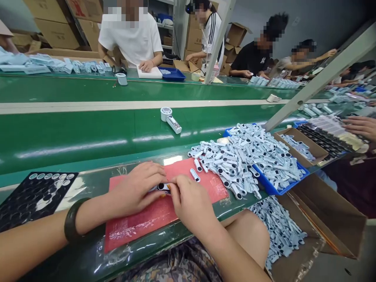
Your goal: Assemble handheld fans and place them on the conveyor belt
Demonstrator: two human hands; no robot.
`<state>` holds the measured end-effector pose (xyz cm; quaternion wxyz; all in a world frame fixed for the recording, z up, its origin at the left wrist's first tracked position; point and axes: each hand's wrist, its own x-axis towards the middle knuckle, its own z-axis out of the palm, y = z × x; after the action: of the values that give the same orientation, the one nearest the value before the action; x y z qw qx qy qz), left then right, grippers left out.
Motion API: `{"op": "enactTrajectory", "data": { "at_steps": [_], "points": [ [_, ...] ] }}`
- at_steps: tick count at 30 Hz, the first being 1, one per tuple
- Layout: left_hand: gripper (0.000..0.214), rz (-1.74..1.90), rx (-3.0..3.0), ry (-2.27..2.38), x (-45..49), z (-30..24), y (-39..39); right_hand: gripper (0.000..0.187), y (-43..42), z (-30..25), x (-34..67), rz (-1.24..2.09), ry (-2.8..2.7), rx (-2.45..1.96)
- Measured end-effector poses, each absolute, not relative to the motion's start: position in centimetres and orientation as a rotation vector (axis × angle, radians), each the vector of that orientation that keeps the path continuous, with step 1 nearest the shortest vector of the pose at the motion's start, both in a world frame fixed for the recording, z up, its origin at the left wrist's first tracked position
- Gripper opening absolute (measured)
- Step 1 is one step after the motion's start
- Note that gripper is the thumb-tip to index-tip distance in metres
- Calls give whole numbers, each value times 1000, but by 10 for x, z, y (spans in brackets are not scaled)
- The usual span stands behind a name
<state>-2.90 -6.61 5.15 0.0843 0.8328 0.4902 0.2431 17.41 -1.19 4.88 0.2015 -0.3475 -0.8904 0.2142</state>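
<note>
Over a red mat (129, 231), both my hands meet at a small light-blue plastic part with a black oval patch (162, 187). My left hand (138, 190) has its fingers closed around the part's left side and covers much of it. From the right, my right hand (192, 199) pinches at the part's other end with thumb and forefinger. Two similar loose parts lie on the mat beyond my right hand, one of them a light-blue part with a dark end (195, 175). A big heap of such parts (223, 160) spreads over the mat's right edge.
Right of the heap stands a blue tray (282, 191) piled with parts; below it is a cardboard box (331, 219) holding more. A black sticker sheet (23, 199) lies at left. A handheld fan (173, 122) rests on the green conveyor (88, 137). Several people work across it.
</note>
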Motion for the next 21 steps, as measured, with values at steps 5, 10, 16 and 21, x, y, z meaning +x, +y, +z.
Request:
{"op": "enactTrajectory", "data": {
  "at_steps": [5,10,16,21],
  "points": [
    [16,748,2354,1514,-26,51,-66,12,-11,50,182,644,-2438,-984],
    [14,771,2263,1534,-25,49,-65,6,-9,33,188,847,-2267,-870],
    [13,756,2294,1528,-26,50,-64,7,-5,10,186,1025,-2061,-764],
    [10,722,2441,1513,-21,55,-79,23,-11,16,194,1189,-2117,-740]
  ]
}}
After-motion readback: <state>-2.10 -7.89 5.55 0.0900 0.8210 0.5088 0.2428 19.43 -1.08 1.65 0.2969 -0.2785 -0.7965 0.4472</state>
